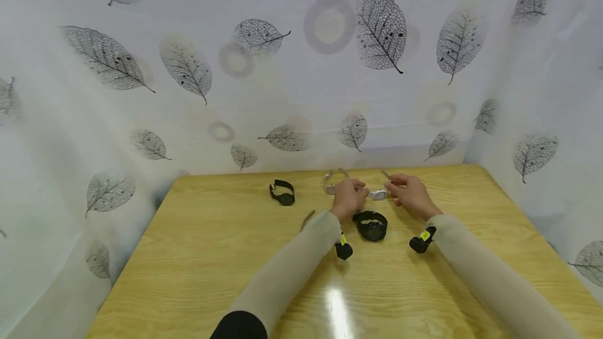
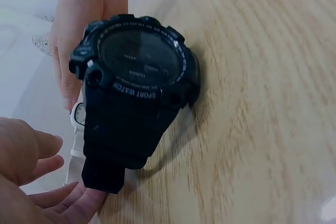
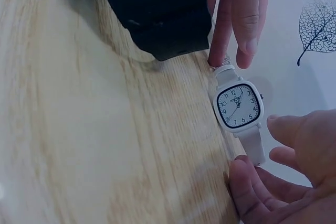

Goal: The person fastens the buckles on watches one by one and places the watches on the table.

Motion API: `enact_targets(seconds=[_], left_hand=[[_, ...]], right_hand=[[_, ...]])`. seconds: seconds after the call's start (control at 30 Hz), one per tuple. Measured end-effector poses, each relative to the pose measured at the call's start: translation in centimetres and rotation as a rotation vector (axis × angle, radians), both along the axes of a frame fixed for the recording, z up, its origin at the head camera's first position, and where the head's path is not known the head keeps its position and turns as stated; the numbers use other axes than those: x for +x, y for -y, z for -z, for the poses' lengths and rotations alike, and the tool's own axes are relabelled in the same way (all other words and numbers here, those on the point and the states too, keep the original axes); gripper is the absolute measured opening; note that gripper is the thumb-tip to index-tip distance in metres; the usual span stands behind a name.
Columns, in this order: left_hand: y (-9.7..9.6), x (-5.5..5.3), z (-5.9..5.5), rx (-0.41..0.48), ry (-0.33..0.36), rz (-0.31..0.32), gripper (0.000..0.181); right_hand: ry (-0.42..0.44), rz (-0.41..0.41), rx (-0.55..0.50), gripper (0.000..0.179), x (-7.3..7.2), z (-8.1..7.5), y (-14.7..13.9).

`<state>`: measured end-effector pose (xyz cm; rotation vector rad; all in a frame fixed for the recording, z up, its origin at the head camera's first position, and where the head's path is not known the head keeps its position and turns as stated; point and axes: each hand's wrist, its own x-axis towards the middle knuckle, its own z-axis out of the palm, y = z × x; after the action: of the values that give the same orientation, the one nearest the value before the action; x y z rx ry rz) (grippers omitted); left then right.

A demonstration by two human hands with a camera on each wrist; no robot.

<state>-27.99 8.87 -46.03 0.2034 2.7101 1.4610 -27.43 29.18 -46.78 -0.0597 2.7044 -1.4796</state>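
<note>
A white watch with a square dial and white strap lies dial up between my two hands. My left hand has its fingertips right at the buckle end, as the right wrist view shows. At the opposite strap end are the fingertips of my right hand, with its other fingers spread apart. Nearer to me, between the wrists, stands a black sport watch with its strap closed in a loop; it looms large in the left wrist view and hides part of the white strap.
A smaller black watch sits farther left on the wooden table. Partly behind my left hand is a thin-strapped watch. A brown strap shows beside the left sleeve. A leaf-patterned curtain borders the back and sides.
</note>
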Motion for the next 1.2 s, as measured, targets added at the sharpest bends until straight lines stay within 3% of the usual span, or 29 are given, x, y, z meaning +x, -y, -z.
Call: enact_targets(seconds=[0.3,0.73,1.2], left_hand=[[-0.2,-0.6,0.2,-0.019,-0.010,0.019,0.024],[-0.5,-1.3,0.7,-0.048,-0.037,0.020,0.020],[-0.6,-1.5,0.8,-0.058,-0.012,0.012,0.016]], right_hand=[[0.004,0.007,-0.010,0.057,-0.1,0.3,0.3],[0.004,0.013,0.059,0.050,-0.3,0.6,0.0],[-0.017,-0.015,0.075,0.046,-0.2,0.5,0.1]])
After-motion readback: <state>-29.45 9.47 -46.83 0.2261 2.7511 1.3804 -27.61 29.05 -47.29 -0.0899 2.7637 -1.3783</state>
